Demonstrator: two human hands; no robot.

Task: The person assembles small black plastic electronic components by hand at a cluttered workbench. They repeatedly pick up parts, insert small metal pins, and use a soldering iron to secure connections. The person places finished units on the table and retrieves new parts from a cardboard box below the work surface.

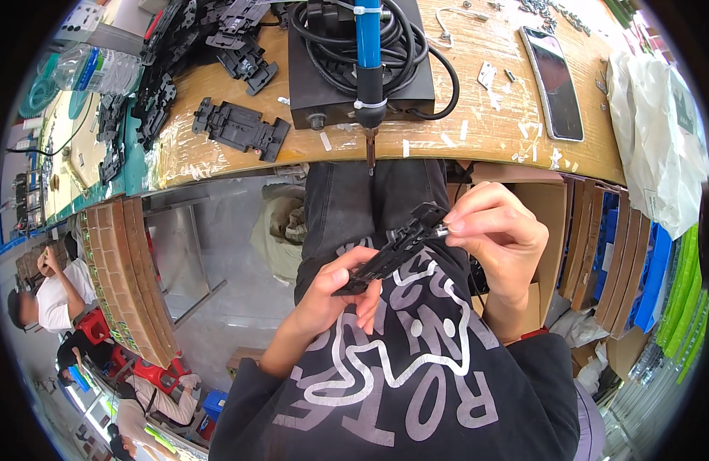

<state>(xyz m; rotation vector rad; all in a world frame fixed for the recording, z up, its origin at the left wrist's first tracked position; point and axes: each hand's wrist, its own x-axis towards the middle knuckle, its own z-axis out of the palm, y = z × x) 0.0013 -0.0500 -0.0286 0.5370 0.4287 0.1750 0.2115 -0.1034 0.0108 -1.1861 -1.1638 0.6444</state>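
- Black plastic makes up the long slotted part (394,255) that we hold in front of our chest, tilted, its upper end toward our right, clear of the worktop (473,142).
- Our left hand (329,289) grasps its lower end, thumb on top and fingers beneath.
- Our right hand (504,230) pinches a small silvery piece (441,230) between thumb and fingertips, right at the part's upper end; we cannot tell whether that piece is seated in it.
- Just beyond our lap, a blue-and-black tool (368,77) hangs tip downward before a dark box (304,100), on which a black cable (416,58) lies coiled.
- To the left on the worktop we see a flat black plate (243,128), with a heap of similar black parts (239,34) behind it and a clear bottle (101,71) farther left.
- To the right lie a phone (554,83), scattered white scraps (527,131) and, near the edge, a white plastic bag (654,131).
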